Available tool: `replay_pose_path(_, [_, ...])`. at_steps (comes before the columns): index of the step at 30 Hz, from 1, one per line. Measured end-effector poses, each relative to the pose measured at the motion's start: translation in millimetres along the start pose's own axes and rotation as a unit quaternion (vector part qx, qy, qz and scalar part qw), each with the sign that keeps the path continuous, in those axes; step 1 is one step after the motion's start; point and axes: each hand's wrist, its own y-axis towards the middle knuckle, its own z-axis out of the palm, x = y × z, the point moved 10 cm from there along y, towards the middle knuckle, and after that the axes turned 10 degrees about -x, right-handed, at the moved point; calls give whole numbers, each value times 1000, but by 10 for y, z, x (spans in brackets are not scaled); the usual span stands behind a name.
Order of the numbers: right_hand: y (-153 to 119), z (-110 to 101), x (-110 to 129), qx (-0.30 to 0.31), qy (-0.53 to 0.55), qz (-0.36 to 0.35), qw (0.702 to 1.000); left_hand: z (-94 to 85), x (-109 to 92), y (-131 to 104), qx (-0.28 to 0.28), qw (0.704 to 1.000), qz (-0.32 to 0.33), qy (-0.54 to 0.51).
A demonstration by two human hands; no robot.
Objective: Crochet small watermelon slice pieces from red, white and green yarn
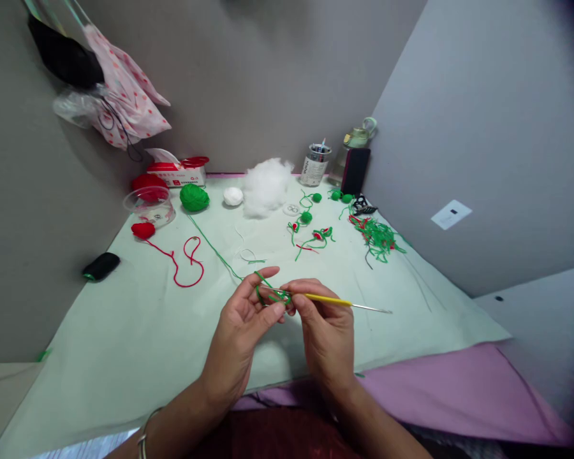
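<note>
Pale table (124, 344) | left hand (242, 322) grip: one green yarn (215, 252) | right hand (325, 325) grip: one crochet hook (335, 301)

Wide open tabletop (124, 344) to the left of the hands, bare cloth out to the black pouch (101, 266) at the edge. Straight ahead, the red yarn loop (187, 261) and the taut green strand (215, 250) cross the path. Farther back it's crowded: green yarn ball (194, 197), white stuffing (266, 186), green scraps (379, 239) on the right. Walls close in on both sides.
</note>
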Motion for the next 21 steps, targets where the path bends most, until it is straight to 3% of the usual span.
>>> replay_pose_path(8, [-15,89,-43,31,41,34,998,-26,6,1,6,1000,-8,-13])
replay_pose_path(15, [-21,63,-19,8,23,11,1000,-15,20,11,5,1000,-10,-23])
replay_pose_path(21, [7,63,-108,8,51,61,997,-8,-12,5,28,998,-10,-47])
